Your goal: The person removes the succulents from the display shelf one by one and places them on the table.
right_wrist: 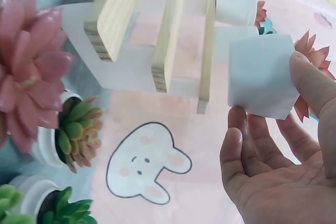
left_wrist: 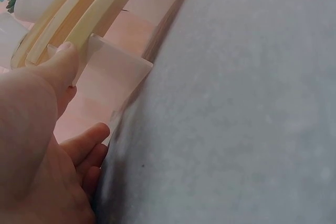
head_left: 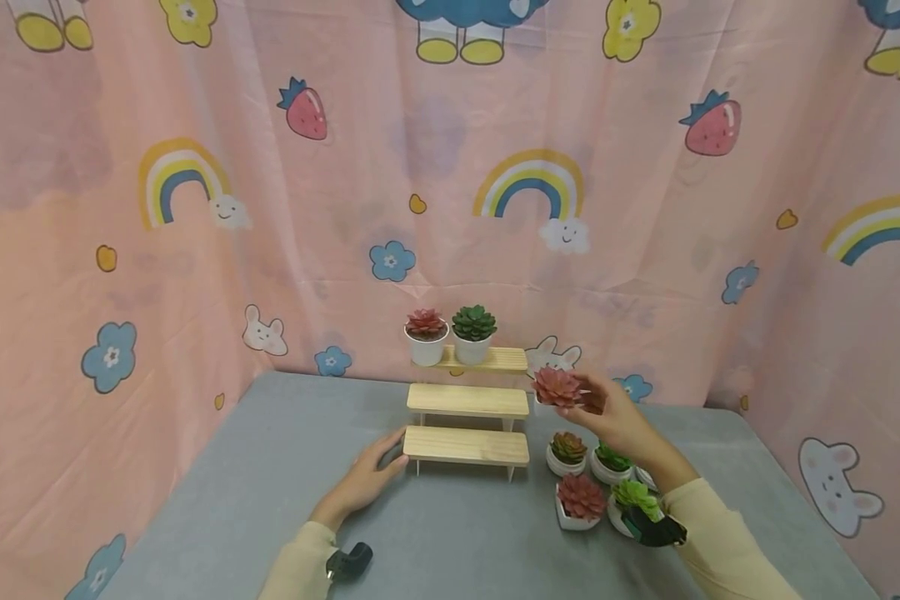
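Note:
My right hand holds a potted red succulent in the air, right of the wooden three-step display stand. The right wrist view shows its squarish white pot between my thumb and fingers. At the stand's lowest step, my left hand touches the left end; the left wrist view shows the thumb against the board and the other fingers loosely bent near the white support. On the top step stand a red succulent and a dark green succulent, both in white pots.
Right of the stand, several potted succulents stand on the grey table, including a reddish-green one, a red one and a light green one. My right forearm partly covers this group. A patterned pink curtain hangs behind.

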A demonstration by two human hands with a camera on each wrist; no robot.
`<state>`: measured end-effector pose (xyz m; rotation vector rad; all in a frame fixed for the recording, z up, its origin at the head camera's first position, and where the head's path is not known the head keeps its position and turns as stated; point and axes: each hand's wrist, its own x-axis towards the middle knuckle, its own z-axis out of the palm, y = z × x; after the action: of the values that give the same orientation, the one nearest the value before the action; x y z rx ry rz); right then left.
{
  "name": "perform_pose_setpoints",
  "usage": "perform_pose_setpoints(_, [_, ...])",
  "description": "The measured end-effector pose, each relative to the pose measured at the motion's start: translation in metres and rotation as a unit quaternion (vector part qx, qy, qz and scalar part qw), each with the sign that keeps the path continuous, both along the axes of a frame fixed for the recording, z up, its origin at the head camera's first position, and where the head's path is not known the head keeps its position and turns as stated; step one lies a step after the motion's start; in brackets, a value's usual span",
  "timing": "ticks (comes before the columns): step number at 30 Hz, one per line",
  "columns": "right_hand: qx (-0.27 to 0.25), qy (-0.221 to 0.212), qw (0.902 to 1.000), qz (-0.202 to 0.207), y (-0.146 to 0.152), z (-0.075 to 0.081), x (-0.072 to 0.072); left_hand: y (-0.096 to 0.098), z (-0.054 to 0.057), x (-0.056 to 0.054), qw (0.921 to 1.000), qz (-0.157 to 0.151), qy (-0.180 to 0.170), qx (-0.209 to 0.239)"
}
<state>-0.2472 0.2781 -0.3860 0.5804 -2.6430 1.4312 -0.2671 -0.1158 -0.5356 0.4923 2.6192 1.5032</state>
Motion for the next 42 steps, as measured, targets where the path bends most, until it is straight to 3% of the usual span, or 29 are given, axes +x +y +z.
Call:
perform_pose_setpoints(15, [0.003,-0.012,0.9999,-0.003,0.014,-0.01,0.025,0.0,0.001,-0.002,0.9999,0.008,0.002,-0.01])
perform_pose_setpoints(30, [-0.032,0.019,0.9989,0.029,0.033,-0.027,0.051,0.0,-0.002,-0.002,0.9999,0.01,0.001,-0.014])
perform_pose_setpoints(36, [-0.021,-0.007,0.9997,0.007,0.036,-0.031,0.064,0.001,-0.001,-0.002,0.9999,0.009,0.002,-0.01])
perform_pose_setpoints(42, [-0.019,-0.018,0.9996,0.01,0.038,-0.036,0.073,0.001,-0.001,-0.001,0.9997,0.015,0.001,-0.019])
